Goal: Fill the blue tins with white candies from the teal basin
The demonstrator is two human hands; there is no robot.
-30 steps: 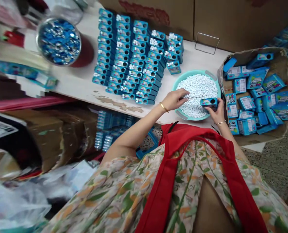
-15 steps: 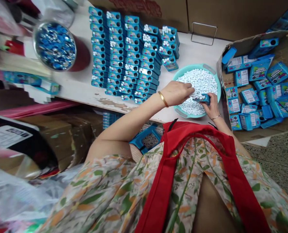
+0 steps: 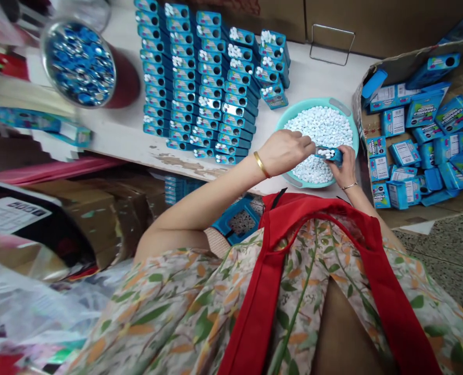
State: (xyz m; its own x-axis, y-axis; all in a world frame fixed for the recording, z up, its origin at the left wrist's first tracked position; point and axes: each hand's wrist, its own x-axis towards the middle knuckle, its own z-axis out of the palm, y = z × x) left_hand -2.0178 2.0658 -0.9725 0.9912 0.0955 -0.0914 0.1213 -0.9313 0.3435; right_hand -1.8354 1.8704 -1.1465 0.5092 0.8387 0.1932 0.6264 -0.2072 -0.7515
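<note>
My right hand [image 3: 346, 165] grips a small blue candy box [image 3: 336, 154] over a turquoise basin [image 3: 356, 136]. White candies [image 3: 326, 152] sit heaped at the box's top. Just left of the box is my left hand [image 3: 289, 151], its fingers closed together and a gold bangle at the wrist. Whatever those fingers hold is mostly hidden; a clear edge seems to show beside the box. Small white candies [image 3: 321, 125] fill the basin beneath both hands.
Several rows of upright blue boxes [image 3: 182, 78] stand left of the basin, some with white candies on top. A metal pot [image 3: 78, 65] of blue and silver pieces is farther left. At right, a carton [image 3: 366, 112] holds loose blue boxes. A wire stand [image 3: 330, 61] lies behind.
The view has shifted slightly. My left hand has moved a little relative to the candy box, and the candies that lay between them now show at the box's top.
</note>
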